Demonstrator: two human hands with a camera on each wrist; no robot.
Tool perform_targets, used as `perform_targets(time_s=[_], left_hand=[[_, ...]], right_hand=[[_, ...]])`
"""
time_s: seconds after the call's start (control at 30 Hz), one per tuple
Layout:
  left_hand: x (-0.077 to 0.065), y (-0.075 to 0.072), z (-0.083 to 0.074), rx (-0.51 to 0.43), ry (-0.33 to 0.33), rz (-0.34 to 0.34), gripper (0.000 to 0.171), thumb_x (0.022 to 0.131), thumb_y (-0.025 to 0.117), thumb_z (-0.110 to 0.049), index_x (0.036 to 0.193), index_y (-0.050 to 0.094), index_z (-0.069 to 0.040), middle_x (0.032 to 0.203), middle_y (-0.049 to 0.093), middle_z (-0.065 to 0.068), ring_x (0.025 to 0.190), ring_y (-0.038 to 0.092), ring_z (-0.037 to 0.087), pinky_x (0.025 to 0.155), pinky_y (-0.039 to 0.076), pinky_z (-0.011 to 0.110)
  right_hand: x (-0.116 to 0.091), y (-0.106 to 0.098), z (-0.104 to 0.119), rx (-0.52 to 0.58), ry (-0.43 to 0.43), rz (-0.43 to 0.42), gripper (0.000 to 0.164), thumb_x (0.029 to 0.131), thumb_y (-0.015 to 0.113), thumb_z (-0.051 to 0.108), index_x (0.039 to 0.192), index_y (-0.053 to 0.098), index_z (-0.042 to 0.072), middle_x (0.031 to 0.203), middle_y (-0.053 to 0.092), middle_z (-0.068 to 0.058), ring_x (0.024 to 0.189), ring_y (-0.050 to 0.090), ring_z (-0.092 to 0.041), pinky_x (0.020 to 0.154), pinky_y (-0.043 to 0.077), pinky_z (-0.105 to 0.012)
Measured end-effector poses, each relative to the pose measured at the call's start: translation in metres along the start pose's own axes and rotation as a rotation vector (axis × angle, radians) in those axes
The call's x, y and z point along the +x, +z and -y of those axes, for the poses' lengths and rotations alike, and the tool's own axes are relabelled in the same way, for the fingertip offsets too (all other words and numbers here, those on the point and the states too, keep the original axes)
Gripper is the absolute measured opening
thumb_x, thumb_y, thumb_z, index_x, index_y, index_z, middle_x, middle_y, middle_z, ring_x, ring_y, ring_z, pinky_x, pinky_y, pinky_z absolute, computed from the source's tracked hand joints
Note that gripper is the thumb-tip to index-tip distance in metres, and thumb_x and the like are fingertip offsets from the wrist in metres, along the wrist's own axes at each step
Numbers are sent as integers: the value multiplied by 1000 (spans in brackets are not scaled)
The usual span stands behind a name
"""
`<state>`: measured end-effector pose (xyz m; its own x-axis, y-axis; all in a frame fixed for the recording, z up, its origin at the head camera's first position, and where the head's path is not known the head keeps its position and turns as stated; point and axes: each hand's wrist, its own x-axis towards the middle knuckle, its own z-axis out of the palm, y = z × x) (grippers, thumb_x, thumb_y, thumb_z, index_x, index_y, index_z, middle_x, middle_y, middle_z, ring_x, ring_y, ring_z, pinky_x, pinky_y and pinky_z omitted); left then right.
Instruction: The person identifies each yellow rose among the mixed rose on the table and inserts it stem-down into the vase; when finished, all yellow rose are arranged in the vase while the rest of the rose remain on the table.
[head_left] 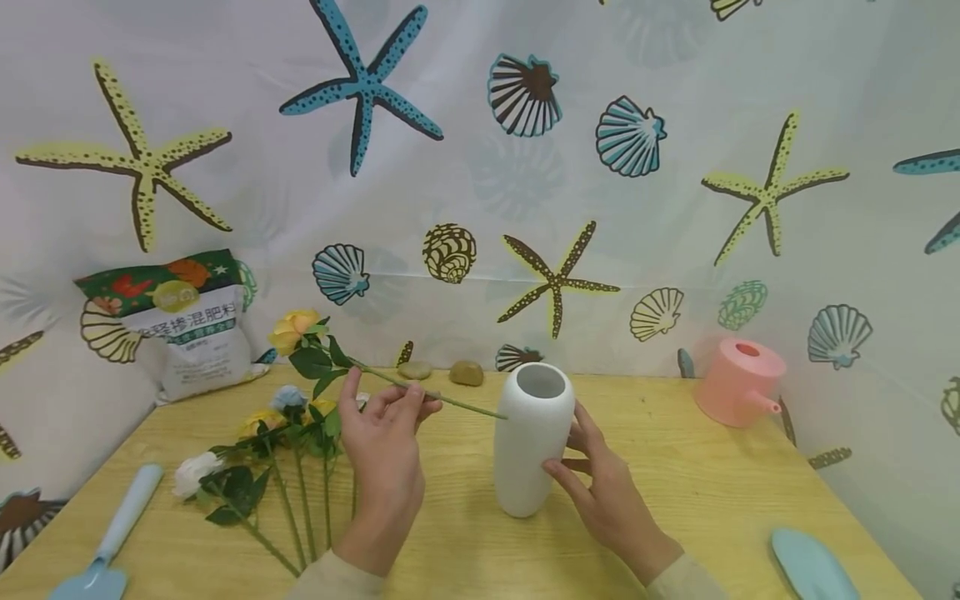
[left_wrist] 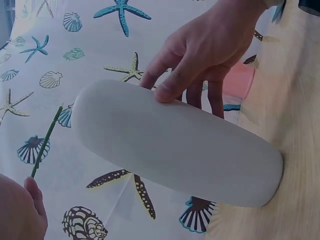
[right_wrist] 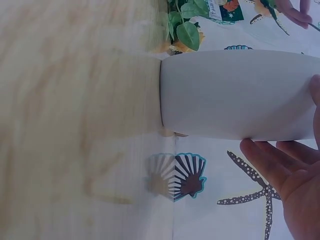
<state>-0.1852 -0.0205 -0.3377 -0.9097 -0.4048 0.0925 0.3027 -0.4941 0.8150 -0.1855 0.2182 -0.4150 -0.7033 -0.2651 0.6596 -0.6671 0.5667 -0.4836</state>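
My left hand (head_left: 386, 467) pinches the green stem of a yellow rose (head_left: 294, 332) between thumb and fingers. The bloom points left and the bare stem end reaches right, overlapping the upper side of a white vase (head_left: 531, 454) in the head view. In the left wrist view that stem end (left_wrist: 50, 135) shows apart from the vase, beside its mouth end. The vase stands upright on the wooden table. My right hand (head_left: 611, 500) grips its right side, thumb on the near face and fingers behind, as the left wrist view shows.
Several cut flowers, among them a white rose (head_left: 197, 475), lie at the left near a light blue trowel (head_left: 123, 521). Behind stand a fertilizer bag (head_left: 206, 350) and two stones (head_left: 467, 373). A pink watering can (head_left: 738, 387) and a light blue blade (head_left: 813, 567) are at right.
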Motion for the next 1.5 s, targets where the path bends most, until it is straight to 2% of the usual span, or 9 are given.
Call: perform_targets(time_s=[0.13, 0.27, 0.4, 0.67, 0.83, 1.03, 1.27, 1.33, 1.5], left_hand=[[3, 11, -4, -63, 45, -26, 80, 95, 63, 6, 158, 20, -19, 92, 58, 6, 71, 68, 14, 80, 62, 29], [4, 21, -4, -64, 112, -9, 82, 94, 64, 7, 158, 22, -21, 94, 60, 8, 78, 69, 18, 78, 62, 30], [4, 30, -3, -53, 172, 32, 83, 94, 64, 8, 158, 21, -23, 98, 61, 9, 83, 68, 19, 77, 62, 31], [6, 37, 1, -4, 297, 140, 88, 91, 64, 12, 160, 16, -16, 99, 60, 8, 83, 67, 16, 76, 62, 28], [8, 39, 4, 37, 327, 197, 92, 90, 65, 13, 160, 15, -17, 99, 59, 8, 85, 65, 16, 74, 61, 25], [8, 45, 9, 144, 388, 289, 89, 92, 64, 12, 161, 14, -13, 101, 59, 19, 82, 65, 12, 74, 60, 24], [8, 50, 14, 232, 389, 403, 86, 92, 63, 11, 160, 16, -13, 103, 61, 23, 83, 66, 16, 76, 61, 25], [7, 51, 15, 296, 434, 443, 85, 92, 65, 10, 159, 19, -12, 102, 63, 21, 84, 67, 19, 78, 61, 26], [8, 52, 17, 482, 637, 521, 79, 90, 71, 6, 155, 28, -6, 97, 68, 16, 85, 69, 24, 79, 60, 27]], right_hand=[[1, 0, 1, -1, 37, 9, 86, 91, 73, 4, 160, 22, 8, 136, 62, -24, 109, 69, -35, 80, 63, -33], [1, 0, 1, -2, 38, 8, 86, 90, 73, 4, 159, 22, 8, 136, 62, -24, 109, 69, -35, 80, 63, -33], [2, 0, 0, 3, 18, 3, 85, 90, 73, 2, 159, 23, 6, 133, 63, -25, 107, 70, -36, 79, 63, -36], [1, 4, 0, 13, 23, -2, 84, 90, 72, 3, 158, 24, 5, 131, 64, -26, 107, 70, -36, 79, 63, -36], [-1, 4, 0, 8, 37, -3, 84, 90, 72, 3, 159, 24, 8, 131, 64, -24, 107, 70, -35, 78, 63, -37], [0, 2, 1, -9, 44, -5, 85, 90, 73, 4, 159, 24, 9, 130, 65, -23, 107, 70, -34, 79, 63, -38], [-1, 2, 1, -8, 31, -9, 84, 90, 73, 4, 158, 24, 7, 129, 66, -24, 106, 71, -34, 78, 63, -33], [-1, 2, 1, -12, 31, -12, 84, 90, 73, 4, 158, 24, 7, 129, 66, -24, 106, 71, -34, 78, 63, -32], [1, 1, 0, -21, 5, -18, 85, 90, 73, 2, 159, 24, 5, 129, 65, -25, 105, 71, -35, 77, 63, -33]])
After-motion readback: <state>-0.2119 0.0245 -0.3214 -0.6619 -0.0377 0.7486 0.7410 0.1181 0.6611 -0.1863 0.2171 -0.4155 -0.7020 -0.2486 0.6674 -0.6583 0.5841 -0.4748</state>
